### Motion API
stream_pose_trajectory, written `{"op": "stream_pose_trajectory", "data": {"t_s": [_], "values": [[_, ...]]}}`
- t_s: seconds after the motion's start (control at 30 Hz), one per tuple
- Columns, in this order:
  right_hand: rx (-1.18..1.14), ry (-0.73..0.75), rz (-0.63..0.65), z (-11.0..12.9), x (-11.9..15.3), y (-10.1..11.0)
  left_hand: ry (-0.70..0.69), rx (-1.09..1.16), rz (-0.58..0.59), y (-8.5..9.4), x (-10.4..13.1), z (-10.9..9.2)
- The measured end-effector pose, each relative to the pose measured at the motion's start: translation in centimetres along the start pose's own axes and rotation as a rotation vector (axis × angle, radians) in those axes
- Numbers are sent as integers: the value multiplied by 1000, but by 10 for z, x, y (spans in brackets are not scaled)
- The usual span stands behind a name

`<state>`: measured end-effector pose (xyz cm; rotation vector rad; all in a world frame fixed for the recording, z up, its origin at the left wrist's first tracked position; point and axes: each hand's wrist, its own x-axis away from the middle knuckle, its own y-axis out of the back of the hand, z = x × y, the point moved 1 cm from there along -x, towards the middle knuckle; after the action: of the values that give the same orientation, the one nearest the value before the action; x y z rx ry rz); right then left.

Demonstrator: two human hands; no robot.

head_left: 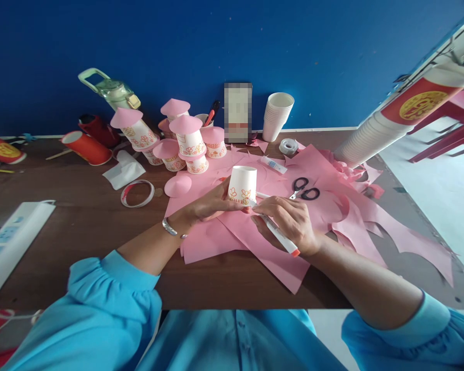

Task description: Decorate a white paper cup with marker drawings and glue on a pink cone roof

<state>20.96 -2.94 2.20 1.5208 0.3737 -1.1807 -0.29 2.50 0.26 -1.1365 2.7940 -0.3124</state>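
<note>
My left hand (214, 201) grips a white paper cup (243, 180), held upside down above pink paper sheets (204, 237). Orange flower and grass drawings run along the cup's lower band near its rim. My right hand (288, 219) is closed around a white marker (280, 237) with an orange end, its tip at or close to the drawn band. Behind the left hand stand several decorated cups (191, 144) with pink cone tops, some stacked. A loose pink cone (178, 185) lies in front of them.
Black-handled scissors (305, 189), a glue tube (274, 165) and clear tape (288, 147) lie on or beside the pink paper. White cups (278, 116) and a phone (237, 113) stand by the wall. A tape ring (137, 194) and power strip (15, 242) are leftward; a long cup stack (375, 136) leans right.
</note>
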Motion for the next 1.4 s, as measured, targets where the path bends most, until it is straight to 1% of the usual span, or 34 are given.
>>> {"op": "stream_pose_trajectory", "data": {"t_s": [0.47,0.7,0.87,1.23,1.4], "values": [[2,5,18,-1,1,0,-25,-3,7,0,-2,2],[0,-10,26,-1,1,0,-6,36,-9,4,-1,7],[21,-4,22,0,0,0,5,19,-15,4,-1,7],[28,-9,23,0,0,0,-24,17,18,4,-1,5],[11,10,29,0,0,0,-37,-11,20,5,-2,7]]}}
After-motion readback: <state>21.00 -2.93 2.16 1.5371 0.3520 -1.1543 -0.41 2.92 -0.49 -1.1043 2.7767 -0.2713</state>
